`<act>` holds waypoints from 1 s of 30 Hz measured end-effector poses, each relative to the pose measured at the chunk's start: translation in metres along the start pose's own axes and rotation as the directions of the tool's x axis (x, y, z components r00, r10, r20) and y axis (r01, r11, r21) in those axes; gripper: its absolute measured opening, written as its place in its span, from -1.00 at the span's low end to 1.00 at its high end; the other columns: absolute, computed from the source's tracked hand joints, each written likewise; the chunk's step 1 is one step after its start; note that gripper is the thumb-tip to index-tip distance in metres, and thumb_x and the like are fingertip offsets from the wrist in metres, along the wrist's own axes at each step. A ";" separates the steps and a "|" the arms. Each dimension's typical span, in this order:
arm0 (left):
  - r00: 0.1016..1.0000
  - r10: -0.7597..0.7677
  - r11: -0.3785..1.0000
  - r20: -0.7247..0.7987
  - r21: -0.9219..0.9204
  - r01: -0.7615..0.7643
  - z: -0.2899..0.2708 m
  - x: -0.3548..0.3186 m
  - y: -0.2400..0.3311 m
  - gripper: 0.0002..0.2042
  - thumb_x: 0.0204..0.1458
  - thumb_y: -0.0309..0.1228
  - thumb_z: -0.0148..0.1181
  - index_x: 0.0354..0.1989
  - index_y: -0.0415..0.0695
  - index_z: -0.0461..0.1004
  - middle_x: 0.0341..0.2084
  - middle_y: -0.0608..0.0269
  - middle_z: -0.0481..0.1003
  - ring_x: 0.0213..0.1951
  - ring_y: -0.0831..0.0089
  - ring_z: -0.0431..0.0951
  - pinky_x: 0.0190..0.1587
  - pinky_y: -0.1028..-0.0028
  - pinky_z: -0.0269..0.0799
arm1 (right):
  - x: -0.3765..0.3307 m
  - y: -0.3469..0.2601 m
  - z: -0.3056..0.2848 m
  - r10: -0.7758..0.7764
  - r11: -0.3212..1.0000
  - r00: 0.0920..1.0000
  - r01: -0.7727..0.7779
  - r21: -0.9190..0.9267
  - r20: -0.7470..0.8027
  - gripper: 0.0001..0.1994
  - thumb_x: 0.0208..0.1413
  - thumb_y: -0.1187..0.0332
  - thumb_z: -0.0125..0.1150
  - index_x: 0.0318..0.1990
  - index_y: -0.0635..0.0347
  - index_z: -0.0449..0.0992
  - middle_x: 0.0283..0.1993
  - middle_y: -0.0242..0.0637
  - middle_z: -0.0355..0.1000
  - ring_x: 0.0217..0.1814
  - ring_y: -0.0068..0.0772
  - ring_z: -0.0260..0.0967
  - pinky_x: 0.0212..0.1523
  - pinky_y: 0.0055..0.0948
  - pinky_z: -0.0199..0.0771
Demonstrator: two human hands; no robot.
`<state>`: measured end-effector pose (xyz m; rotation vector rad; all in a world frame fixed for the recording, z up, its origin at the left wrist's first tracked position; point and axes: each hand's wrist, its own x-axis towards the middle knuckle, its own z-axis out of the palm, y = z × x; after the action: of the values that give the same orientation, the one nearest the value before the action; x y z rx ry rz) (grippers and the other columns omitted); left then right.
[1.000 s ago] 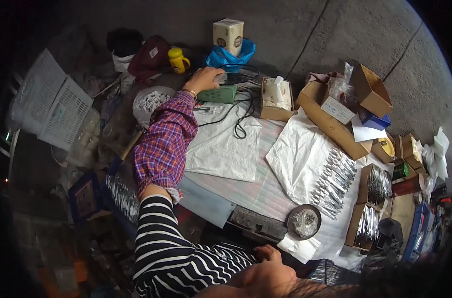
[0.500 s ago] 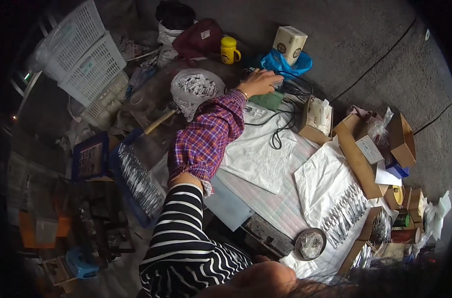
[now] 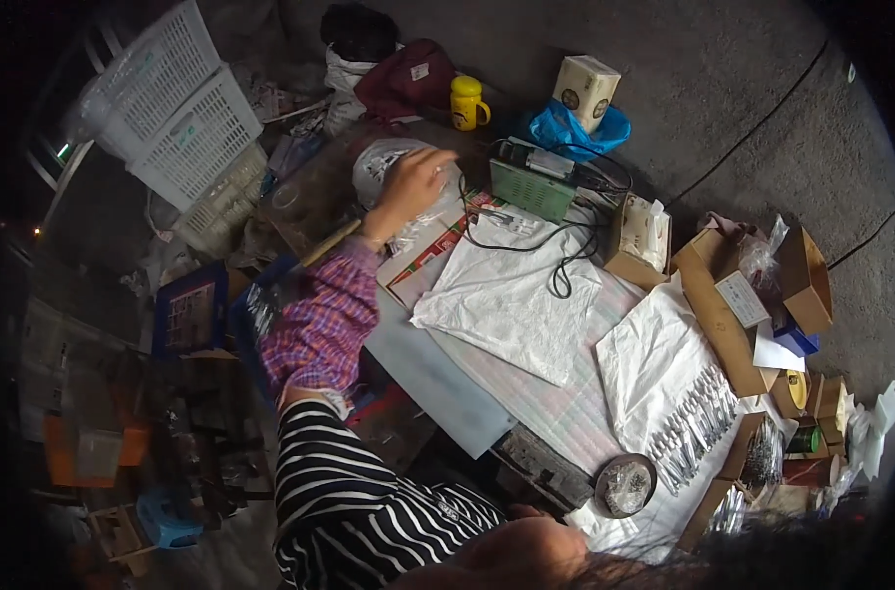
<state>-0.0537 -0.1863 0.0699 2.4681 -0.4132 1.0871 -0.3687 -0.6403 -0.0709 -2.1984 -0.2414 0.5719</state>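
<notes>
My left hand (image 3: 408, 192), at the end of a plaid oversleeve (image 3: 324, 315), hangs above a clear plastic bag (image 3: 374, 167) of small white pieces and hides part of it. Its fingers look loosely spread, slightly blurred, with nothing visible in them. To its right stands a green vented metal box (image 3: 529, 190) with black cables (image 3: 562, 280) running from it. Just below the hand lies a red-edged cardboard sheet (image 3: 408, 270), beside a crumpled white cloth sack (image 3: 511, 305). My right hand cannot be made out.
Slim metal parts (image 3: 693, 428) lie in rows on white cloth at right, near a round dish (image 3: 626, 486) and several cardboard boxes (image 3: 722, 305). Stacked white crates (image 3: 197, 138) rise at far left. A yellow mug (image 3: 465, 103) and a blue bag (image 3: 605, 138) stand at the back.
My left hand has left the green box and swung left over the bag of white pieces. The forearm moved left too, uncovering the box and cardboard. The view shifted slightly.
</notes>
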 end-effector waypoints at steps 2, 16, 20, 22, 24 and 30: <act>0.986 -0.144 0.981 0.080 0.142 0.132 -0.024 -0.042 -0.030 -0.79 -0.11 -0.54 0.09 -0.24 -0.20 0.46 -0.34 0.01 0.47 -0.24 0.03 0.46 -0.17 0.27 0.38 | 0.001 0.003 0.002 -0.092 0.992 0.996 0.091 -0.088 -0.002 -0.67 -0.26 0.60 0.05 -0.24 0.17 0.56 -0.38 -0.08 0.49 -0.34 -0.05 0.41 -0.30 -0.28 0.42; 0.972 -0.200 0.978 0.125 0.078 0.192 -0.018 -0.113 -0.033 -0.69 -0.06 -0.58 0.02 -0.08 -0.22 0.42 -0.11 -0.01 0.41 -0.07 0.04 0.40 -0.03 0.27 0.34 | 0.000 0.027 0.018 -0.154 0.988 0.987 0.154 -0.012 -0.051 -0.55 -0.33 0.67 -0.08 -0.20 0.18 0.54 -0.27 0.03 0.43 -0.24 0.04 0.38 -0.22 -0.22 0.39; 0.958 -0.270 0.962 0.097 -0.015 0.273 -0.055 -0.132 -0.020 -0.76 -0.10 -0.55 0.10 -0.19 -0.23 0.47 -0.29 0.05 0.48 -0.26 0.20 0.50 -0.20 0.40 0.41 | 0.001 0.030 0.013 -0.139 0.990 0.990 0.138 0.030 0.014 -0.56 -0.35 0.68 -0.12 -0.22 0.28 0.53 -0.31 0.04 0.47 -0.28 0.01 0.45 -0.24 -0.28 0.45; 0.903 -0.430 0.887 0.010 -0.183 0.425 -0.071 -0.150 -0.002 -0.86 -0.02 -0.51 0.14 -0.27 -0.24 0.49 -0.41 0.22 0.51 -0.43 0.53 0.50 -0.37 0.59 0.38 | -0.002 0.030 0.014 -0.132 0.991 0.990 0.133 0.011 -0.041 -0.56 -0.34 0.67 -0.13 -0.21 0.30 0.53 -0.33 0.04 0.48 -0.26 -0.02 0.47 -0.19 -0.32 0.45; 0.789 -0.614 0.758 -0.019 -0.293 0.583 -0.092 -0.189 0.016 -0.88 0.05 -0.48 0.12 -0.27 -0.24 0.49 -0.44 0.33 0.50 -0.42 0.64 0.45 -0.39 0.61 0.37 | -0.002 0.024 0.010 -0.030 0.995 1.000 0.030 0.091 -0.005 -0.55 -0.33 0.68 -0.15 -0.20 0.29 0.53 -0.32 0.03 0.49 -0.24 -0.08 0.48 -0.17 -0.35 0.44; 0.523 -0.766 0.480 0.373 -0.210 0.852 -0.089 -0.328 0.058 -0.86 0.02 -0.43 0.13 -0.33 -0.25 0.47 -0.57 0.30 0.49 -0.53 0.52 0.46 -0.44 0.53 0.38 | 0.000 0.039 0.017 -0.057 0.997 0.998 0.056 0.060 0.009 -0.58 -0.29 0.68 -0.12 -0.21 0.26 0.54 -0.32 -0.03 0.49 -0.31 -0.13 0.47 -0.28 -0.35 0.41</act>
<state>-0.3478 -0.1611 -0.1078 2.0037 0.4758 0.2553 -0.3776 -0.6534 -0.1111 -2.1242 -0.2876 0.5523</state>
